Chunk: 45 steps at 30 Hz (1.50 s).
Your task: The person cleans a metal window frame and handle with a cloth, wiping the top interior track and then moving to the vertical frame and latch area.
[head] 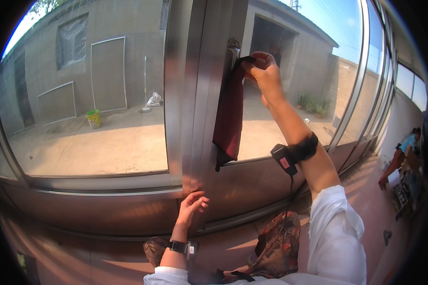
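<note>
My right hand (265, 74) is raised and pinches the top corner of a dark red cloth (231, 117) with a black edge. The cloth hangs down in front of the metal door frame (199, 89), just below a metal latch or handle (233, 44). My left hand (192, 205) is low, near the bottom rail of the door, with its fingers loosely bent and apart and nothing in it. A dark device (285, 159) is strapped to my right forearm, and a black band (178, 246) circles my left wrist.
Glass panes (92, 142) stand before me, with metal rails (107, 192) beneath. Outside are a yellow-green bucket (93, 118), a mop (145, 85) and potted plants (314, 105). At the far right, a person (406, 149) bends beside a cluttered stand (401, 196) on the tiled floor (363, 228).
</note>
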Each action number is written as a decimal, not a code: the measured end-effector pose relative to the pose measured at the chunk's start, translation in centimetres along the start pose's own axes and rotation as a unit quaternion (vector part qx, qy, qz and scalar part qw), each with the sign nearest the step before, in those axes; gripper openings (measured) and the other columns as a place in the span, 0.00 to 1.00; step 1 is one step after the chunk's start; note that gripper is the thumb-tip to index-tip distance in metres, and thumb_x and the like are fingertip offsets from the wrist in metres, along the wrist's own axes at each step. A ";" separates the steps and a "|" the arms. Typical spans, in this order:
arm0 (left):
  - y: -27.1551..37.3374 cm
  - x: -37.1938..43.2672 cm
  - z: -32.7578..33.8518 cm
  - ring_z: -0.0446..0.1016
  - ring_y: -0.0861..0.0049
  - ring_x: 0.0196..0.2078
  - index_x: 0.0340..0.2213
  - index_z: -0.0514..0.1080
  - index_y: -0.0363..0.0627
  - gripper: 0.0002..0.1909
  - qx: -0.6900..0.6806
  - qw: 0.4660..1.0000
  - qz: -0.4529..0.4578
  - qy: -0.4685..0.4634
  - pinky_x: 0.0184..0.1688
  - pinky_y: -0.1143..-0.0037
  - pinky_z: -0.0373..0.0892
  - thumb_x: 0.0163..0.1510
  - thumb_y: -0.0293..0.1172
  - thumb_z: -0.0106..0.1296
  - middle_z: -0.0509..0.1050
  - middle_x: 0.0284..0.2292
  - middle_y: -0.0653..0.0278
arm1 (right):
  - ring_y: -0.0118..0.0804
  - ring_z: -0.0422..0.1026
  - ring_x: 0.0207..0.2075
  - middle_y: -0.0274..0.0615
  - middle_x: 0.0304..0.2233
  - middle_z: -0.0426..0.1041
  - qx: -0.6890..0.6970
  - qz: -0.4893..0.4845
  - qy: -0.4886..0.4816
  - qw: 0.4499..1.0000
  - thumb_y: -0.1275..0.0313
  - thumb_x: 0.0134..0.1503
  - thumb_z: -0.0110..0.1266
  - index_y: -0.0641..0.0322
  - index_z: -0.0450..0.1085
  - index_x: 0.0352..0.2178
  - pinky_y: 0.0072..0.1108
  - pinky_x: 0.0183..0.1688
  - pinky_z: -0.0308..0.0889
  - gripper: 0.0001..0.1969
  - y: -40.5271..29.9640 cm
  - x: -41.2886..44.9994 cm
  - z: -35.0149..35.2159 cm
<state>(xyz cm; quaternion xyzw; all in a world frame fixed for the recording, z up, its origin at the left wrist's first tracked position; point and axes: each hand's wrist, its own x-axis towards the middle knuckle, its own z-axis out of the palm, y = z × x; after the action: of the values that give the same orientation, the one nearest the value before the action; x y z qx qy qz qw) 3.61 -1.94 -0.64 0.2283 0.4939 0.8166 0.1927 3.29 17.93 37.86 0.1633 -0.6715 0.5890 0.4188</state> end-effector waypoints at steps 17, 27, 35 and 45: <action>0.2 0.1 0.3 0.73 0.82 0.33 0.44 0.67 0.40 0.18 0.005 1.000 0.001 0.005 0.32 0.82 0.67 0.53 0.34 0.51 0.75 0.34 0.62 | 0.26 0.70 0.35 0.35 0.33 0.70 -0.044 -0.006 -0.055 0.998 0.79 0.50 0.54 0.59 0.63 0.40 0.17 0.37 0.68 0.15 0.7 1.4 -0.3; 0.2 0.0 0.3 0.73 0.82 0.33 0.45 0.66 0.40 0.18 0.009 1.000 -0.007 0.003 0.31 0.83 0.66 0.53 0.33 0.51 0.75 0.35 0.63 | 0.27 0.71 0.32 0.39 0.32 0.72 -0.076 -0.032 -0.017 0.996 0.77 0.46 0.57 0.67 0.64 0.38 0.17 0.34 0.68 0.16 0.7 0.9 0.6; 0.4 -0.1 0.4 0.73 0.82 0.33 0.44 0.66 0.39 0.18 0.006 1.000 -0.003 0.002 0.32 0.82 0.67 0.53 0.34 0.51 0.74 0.35 0.62 | 0.25 0.69 0.27 0.37 0.29 0.71 -0.038 -0.014 0.014 0.999 0.74 0.46 0.55 0.67 0.63 0.38 0.17 0.26 0.65 0.17 0.7 -0.5 1.8; 0.5 -0.1 0.4 0.73 0.82 0.33 0.44 0.66 0.40 0.17 0.007 1.000 0.001 0.002 0.32 0.82 0.67 0.53 0.33 0.51 0.74 0.34 0.62 | 0.23 0.68 0.28 0.36 0.29 0.71 0.017 -0.020 0.008 1.000 0.77 0.48 0.52 0.66 0.63 0.39 0.14 0.28 0.65 0.15 0.8 -0.8 1.7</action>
<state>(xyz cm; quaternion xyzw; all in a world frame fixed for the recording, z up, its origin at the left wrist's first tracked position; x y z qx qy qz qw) 3.86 -1.92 -0.04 0.2283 0.5002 0.8135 0.1894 2.57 16.31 36.85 0.1790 -0.6547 0.5934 0.4326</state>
